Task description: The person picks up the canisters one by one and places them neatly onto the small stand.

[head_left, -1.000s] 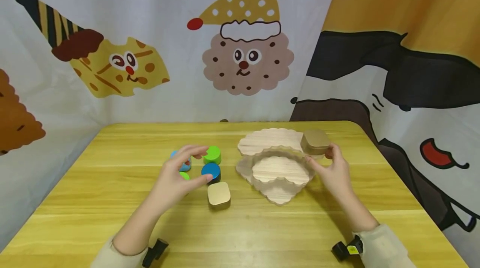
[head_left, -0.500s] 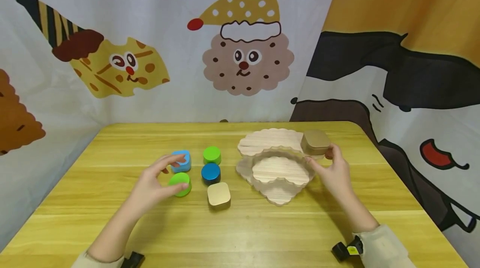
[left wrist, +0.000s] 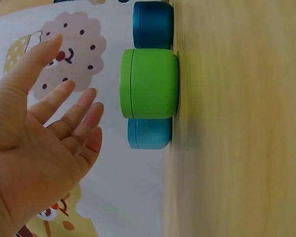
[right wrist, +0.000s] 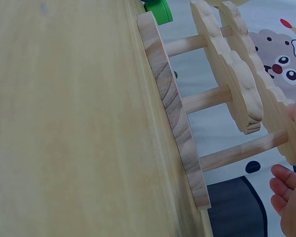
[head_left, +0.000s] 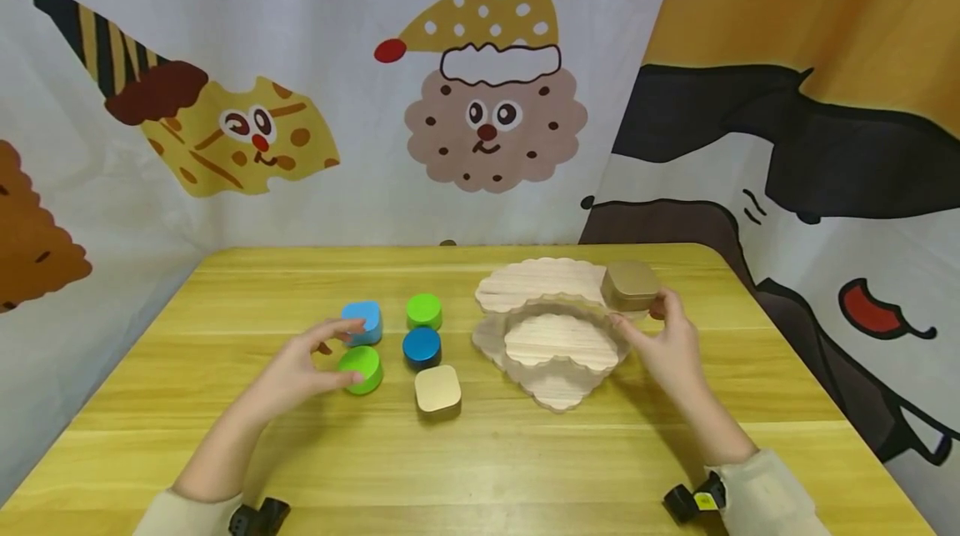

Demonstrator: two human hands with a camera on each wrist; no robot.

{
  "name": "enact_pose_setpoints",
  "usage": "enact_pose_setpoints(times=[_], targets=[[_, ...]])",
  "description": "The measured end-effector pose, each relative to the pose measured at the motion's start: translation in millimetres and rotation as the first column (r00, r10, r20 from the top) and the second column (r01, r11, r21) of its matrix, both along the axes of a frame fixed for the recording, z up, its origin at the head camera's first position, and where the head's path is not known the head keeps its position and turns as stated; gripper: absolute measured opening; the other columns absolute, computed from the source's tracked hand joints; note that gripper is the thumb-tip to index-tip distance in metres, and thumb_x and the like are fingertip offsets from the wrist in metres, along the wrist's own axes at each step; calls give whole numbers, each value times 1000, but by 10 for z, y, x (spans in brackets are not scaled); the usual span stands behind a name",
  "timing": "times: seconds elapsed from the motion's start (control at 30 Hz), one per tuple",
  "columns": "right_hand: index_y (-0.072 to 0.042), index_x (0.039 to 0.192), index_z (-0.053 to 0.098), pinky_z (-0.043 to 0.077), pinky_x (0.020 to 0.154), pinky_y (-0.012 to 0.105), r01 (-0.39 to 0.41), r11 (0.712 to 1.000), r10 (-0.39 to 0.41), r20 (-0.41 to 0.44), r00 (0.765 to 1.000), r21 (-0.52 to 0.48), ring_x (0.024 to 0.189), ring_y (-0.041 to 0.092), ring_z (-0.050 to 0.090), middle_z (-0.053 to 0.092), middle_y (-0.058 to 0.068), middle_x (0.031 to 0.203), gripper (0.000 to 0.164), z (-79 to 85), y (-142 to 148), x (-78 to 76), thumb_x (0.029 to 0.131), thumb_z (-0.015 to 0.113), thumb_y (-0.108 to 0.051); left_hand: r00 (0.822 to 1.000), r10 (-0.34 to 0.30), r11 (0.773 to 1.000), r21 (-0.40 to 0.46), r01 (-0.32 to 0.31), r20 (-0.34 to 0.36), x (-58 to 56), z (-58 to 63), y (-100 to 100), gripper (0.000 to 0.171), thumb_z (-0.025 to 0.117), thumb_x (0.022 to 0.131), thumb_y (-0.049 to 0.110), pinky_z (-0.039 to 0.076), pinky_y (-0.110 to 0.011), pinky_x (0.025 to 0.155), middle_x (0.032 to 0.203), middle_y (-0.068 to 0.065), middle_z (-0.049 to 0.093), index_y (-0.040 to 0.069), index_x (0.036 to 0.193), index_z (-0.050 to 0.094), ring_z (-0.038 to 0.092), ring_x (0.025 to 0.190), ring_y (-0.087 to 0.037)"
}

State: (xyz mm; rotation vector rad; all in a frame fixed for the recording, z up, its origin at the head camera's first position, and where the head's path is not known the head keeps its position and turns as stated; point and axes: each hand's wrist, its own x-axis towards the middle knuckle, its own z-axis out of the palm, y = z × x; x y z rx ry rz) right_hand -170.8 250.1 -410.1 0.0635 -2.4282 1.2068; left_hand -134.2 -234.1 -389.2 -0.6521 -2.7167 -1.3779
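Observation:
My left hand [head_left: 296,365] hovers at the near green round tin [head_left: 365,368], thumb and fingers spread either side of it. In the left wrist view, a gap separates the relaxed fingers from this lidded green tin [left wrist: 150,84]. The light blue squarish tin [head_left: 363,313] sits just behind it, partly overlapped by my index finger. On the right, my right hand [head_left: 670,344] pinches a gold squarish tin [head_left: 632,282] at the right end of the top tier of a scalloped wooden stand [head_left: 540,276]. The right wrist view shows mostly the thumb and curled fingertips [right wrist: 282,185].
A dark blue round tin [head_left: 422,344], another green tin [head_left: 424,308] and a second gold tin [head_left: 438,388] stand between my left hand and the stand. Dowels [right wrist: 207,100] join the stand's tiers. A cartoon-printed cloth [head_left: 300,19] hangs behind the wooden table [head_left: 480,469].
My left hand has moved left and a little nearer, from beside the dark blue tin to the near green tin, uncovering the light blue one. The right hand and its gold tin have stayed put.

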Motion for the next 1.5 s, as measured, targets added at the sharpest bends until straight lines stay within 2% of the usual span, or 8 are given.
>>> enact_pose_setpoints(times=[0.4,0.73,0.93,1.2,1.5], targets=[[3,132,42,37,89,54,0,1000,0,4,1000,6,105,39,48,57,24,112,70,9,-6,-1,82,77,-30,996,-31,999,-10,32,87,-89,-140,-129,59,80,79,19,41,-45,84,126,-13,58,-1,128,56,51,109,-31],[3,132,41,37,90,53,-9,1000,9,-7,1000,-1,105,38,48,56,24,113,71,15,-16,-17,81,78,-29,984,-50,999,-8,52,174,-122,-252,-173,65,81,77,20,42,-46,85,125,-13,56,3,133,54,48,107,-30],[4,132,41,36,90,53,-12,1000,12,0,1000,-12,105,38,48,56,24,114,71,11,-13,-12,81,78,-29,971,-45,999,-14,50,233,-134,-286,-178,67,80,78,19,44,-42,80,114,-11,56,3,136,51,49,100,-27],[3,133,41,36,91,53,-7,1000,7,11,1000,-19,106,35,47,55,23,114,71,-5,5,-5,82,77,-30,972,-34,999,-10,37,232,-153,-333,-167,65,80,78,20,43,-44,83,107,-9,56,2,134,53,49,97,-27],[3,133,41,36,89,53,-8,1000,9,12,1000,-17,105,37,46,56,23,113,71,-4,4,2,82,77,-30,980,-10,1000,-14,14,201,-149,-322,-148,61,81,78,21,44,-44,84,113,-9,58,1,130,56,50,98,-26]])
